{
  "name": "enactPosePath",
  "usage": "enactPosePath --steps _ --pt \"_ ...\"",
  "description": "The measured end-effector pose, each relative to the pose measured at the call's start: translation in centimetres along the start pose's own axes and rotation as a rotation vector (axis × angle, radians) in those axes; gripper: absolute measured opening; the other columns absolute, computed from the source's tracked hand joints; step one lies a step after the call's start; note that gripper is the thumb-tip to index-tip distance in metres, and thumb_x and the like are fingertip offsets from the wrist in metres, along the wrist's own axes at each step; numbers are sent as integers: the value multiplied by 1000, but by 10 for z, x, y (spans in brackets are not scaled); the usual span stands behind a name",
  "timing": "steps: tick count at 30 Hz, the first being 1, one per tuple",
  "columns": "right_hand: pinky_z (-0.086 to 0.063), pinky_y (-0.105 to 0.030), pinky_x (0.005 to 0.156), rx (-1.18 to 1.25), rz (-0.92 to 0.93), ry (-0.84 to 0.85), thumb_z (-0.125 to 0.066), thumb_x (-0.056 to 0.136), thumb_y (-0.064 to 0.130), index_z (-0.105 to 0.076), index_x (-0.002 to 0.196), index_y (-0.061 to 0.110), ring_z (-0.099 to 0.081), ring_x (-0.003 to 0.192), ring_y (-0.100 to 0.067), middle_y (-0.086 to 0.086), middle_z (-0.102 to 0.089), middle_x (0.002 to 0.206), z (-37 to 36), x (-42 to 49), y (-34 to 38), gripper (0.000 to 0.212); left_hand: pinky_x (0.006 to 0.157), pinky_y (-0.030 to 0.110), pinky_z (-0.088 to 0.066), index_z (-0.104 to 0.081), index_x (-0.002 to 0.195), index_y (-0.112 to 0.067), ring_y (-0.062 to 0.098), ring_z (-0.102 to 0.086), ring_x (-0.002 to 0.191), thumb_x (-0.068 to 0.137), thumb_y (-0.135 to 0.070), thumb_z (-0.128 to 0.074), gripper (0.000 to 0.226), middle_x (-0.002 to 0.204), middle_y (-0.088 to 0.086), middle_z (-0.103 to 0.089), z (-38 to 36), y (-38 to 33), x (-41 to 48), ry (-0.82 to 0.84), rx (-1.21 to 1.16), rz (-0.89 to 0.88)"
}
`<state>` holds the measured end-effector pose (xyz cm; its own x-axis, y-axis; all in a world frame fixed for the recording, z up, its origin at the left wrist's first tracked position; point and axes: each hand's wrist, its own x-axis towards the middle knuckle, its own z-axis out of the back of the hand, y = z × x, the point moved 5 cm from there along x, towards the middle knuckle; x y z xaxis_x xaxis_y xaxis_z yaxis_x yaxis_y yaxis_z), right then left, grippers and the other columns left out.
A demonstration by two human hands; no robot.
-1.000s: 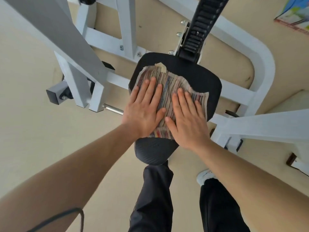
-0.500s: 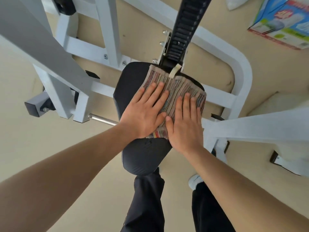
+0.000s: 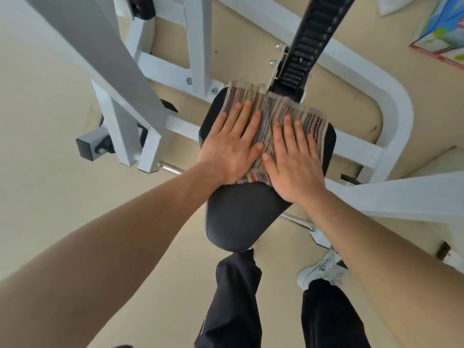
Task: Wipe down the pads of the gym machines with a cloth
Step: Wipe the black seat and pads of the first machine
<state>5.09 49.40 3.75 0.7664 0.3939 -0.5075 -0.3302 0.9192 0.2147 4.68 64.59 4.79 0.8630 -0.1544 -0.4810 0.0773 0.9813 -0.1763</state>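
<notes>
Here, the left hand and right hand lie flat, fingers straight, pressing the striped cloth onto the black seat pad's far end.

Cloth on seat pad; hands side by side atop.
</notes>
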Motion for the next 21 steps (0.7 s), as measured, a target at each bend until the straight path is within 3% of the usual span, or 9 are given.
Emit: enactPosePath --steps 5,8,13,21 --pt "-11 -52 125 -44 224 86 -13 104 48 -4 160 8 4 155 -32 -14 1 168 -22 -111 55 69 127 46 -5 0 160 -13 28 9 155 107 -51 -12 67 167 11 9 -28 -22 -139 73 -22 17" --pt "-11 -50 125 -46 299 119 -14 104 46 -5 160 8 4 156 -30 -13 0 168 -28 -131 63 68 126 44 -6 -5 160 -11 29 4 155 107 -49 -19 66 167 12 3 -36 -28 -165 57 -24 55" --pt "-11 -47 125 -110 345 67 -14 104 46 -15 160 8 -4 156 -25 -11 -10 168 -15 -69 44 67 127 45 -3 3 158 -13 24 7 155 106 -48 -10 64 168 9 3 -25 -17 -107 18 -79 51" --pt "1 -44 126 -2 26 -25 -6 103 53 5 160 18 8 156 -22 -6 9 169 16 56 9 68 126 46 -8 -8 161 -14 28 -3 156 102 -49 -9 68 168 12 -4 7 22 32 -36 -35 139"
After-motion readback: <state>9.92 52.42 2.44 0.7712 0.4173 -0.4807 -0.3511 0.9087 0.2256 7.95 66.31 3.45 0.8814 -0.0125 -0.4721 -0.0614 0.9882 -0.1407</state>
